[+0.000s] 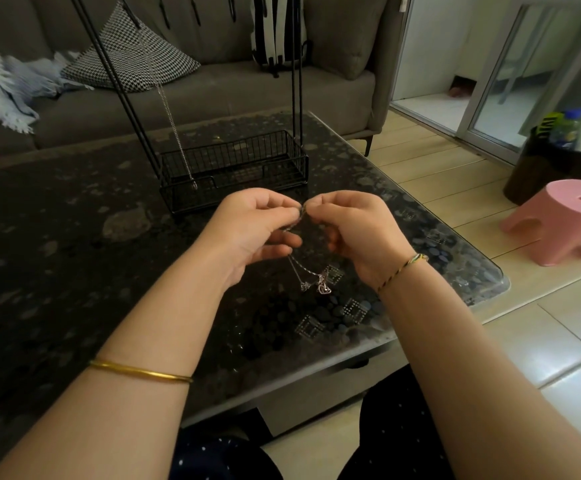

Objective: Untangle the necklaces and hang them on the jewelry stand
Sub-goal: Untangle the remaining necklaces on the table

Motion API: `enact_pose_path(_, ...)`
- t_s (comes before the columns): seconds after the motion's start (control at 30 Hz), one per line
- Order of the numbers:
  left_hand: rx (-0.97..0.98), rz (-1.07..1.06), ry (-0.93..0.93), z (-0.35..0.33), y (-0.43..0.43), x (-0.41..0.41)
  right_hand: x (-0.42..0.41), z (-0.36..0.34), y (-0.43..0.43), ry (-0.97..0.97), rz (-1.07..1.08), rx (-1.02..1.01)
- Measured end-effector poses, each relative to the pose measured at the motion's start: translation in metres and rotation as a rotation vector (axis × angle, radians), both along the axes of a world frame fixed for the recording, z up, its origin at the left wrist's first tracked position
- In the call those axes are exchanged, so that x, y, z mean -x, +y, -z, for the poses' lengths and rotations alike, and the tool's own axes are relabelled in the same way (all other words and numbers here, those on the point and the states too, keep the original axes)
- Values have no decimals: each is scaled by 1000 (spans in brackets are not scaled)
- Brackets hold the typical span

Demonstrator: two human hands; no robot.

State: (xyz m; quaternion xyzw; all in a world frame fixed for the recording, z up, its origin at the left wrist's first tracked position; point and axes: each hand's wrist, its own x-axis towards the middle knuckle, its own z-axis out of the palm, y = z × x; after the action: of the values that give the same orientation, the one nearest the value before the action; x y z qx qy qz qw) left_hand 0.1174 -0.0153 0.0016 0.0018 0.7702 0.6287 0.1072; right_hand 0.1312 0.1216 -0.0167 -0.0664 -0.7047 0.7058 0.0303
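Note:
Thin silver necklaces (pixel 308 271) are tangled together and held above the dark table. My left hand (pixel 254 230) and my right hand (pixel 355 226) pinch the chains between thumb and fingers where the hands meet. Two small pendants (pixel 323 288) dangle below my palms. Behind my hands stands the black wire jewelry stand (pixel 296 64), with a wire basket base (pixel 233 168). One silver chain (pixel 175 133) hangs from the stand, its end reaching down to the basket.
The dark speckled glass table (pixel 74 254) ends at a rounded corner on the right. A grey sofa (pixel 230 95) with a checked cushion (pixel 133 53) is behind. A pink stool (pixel 566 220) and a dark bin (pixel 555 161) stand on the floor at right.

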Motion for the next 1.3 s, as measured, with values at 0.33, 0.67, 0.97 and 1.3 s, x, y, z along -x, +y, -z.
enact_pose_path(0.33,58,-2,32,4,3,0,0,2,-3,101,7,-117)
enact_pose_path(0.67,-13,39,-11,3,2,-2,1,2,-3,142,73,-207)
enact_pose_path(0.97,68,-13,66,5,6,0,1,1,-4,147,91,-267)
enact_pose_path(1.3,93,-55,112,8,5,5,-1,0,-5,114,42,-290)
